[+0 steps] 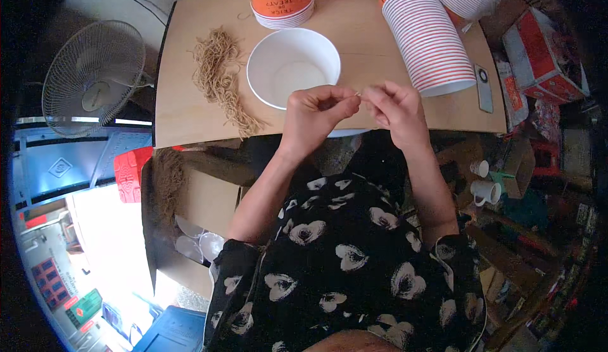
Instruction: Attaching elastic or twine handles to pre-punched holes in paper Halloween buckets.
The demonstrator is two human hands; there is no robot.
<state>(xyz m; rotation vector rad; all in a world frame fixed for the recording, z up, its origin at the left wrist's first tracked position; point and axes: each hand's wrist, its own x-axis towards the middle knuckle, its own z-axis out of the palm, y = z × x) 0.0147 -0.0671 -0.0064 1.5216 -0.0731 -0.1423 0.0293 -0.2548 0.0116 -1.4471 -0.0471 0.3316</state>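
Both of my hands meet over the near rim of a white paper bucket [261, 67], which stands with its mouth toward me at the near side of the table. My left hand [320, 114] pinches a small piece of thin pale cord [358, 94] between thumb and forefinger. On its other side my right hand [396, 111] grips the same bit with closed fingertips; most of it is hidden by the fingers. Left of the bucket lies a loose heap of beige twisted cords [218, 76], a few trailing to the table's front edge.
Behind the bucket stands a short stack of orange printed buckets [282, 0]. A long stack of nested buckets [427, 38] lies on its side at the right, near a grey flat object [483, 89]. A fan [95, 73] stands left of the wooden table [354, 35].
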